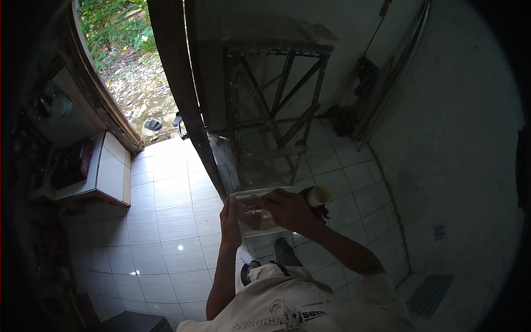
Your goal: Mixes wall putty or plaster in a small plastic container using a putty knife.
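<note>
A clear, box-shaped plastic container (255, 223) is held out in front of my body, with its pale rim at the far side. My left hand (230, 220) grips its left side, fingers up along the edge. Across its top right lies my right hand (286, 208), its fingers bent over the far rim. Something reddish-brown shows dimly through the plastic, but I cannot tell whether it is inside or a hand seen through the wall.
To the left is an open doorway with a dark door (191, 105). Beyond my hands stands a dark angled metal frame (279, 99). A pale cylindrical container (319, 195) is on the tiled floor (182, 243) at right. A tiled counter (110, 171) juts out at left.
</note>
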`<state>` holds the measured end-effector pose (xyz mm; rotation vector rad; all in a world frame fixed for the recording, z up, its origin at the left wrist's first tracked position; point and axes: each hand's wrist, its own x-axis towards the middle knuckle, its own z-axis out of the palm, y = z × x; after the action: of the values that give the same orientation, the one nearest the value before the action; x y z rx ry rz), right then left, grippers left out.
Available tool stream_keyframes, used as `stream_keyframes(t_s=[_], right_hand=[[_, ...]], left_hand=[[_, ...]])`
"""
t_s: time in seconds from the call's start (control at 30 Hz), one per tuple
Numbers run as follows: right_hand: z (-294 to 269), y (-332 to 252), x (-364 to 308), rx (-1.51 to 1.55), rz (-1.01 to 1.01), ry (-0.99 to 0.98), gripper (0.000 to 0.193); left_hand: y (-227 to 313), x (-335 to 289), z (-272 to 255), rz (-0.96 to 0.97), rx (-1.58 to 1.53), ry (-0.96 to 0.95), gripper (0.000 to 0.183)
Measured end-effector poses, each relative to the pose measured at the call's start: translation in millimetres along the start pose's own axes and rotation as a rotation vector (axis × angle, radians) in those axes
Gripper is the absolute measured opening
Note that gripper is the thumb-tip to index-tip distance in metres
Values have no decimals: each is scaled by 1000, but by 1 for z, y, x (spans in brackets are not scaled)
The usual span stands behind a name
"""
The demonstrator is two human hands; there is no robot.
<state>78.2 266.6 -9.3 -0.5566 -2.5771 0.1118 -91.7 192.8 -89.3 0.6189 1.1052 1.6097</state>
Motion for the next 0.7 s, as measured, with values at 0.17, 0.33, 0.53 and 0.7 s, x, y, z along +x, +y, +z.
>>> stream_keyframes(t_s=[0.17,0.33,0.53,0.7], right_hand=[[4,-17,-13,-37,-60,-81,50],[-1,-25,-19,105,-87,-128,52],[-20,-5,-9,311,57,-54,31],[-23,-3,-9,198,0,-168,15]], left_hand=[[16,-4,-1,-28,3,65,54],[17,0,-6,-13,-84,123,54],[13,0,-9,-51,-104,139,55],[9,2,-2,-35,-29,133,54]])
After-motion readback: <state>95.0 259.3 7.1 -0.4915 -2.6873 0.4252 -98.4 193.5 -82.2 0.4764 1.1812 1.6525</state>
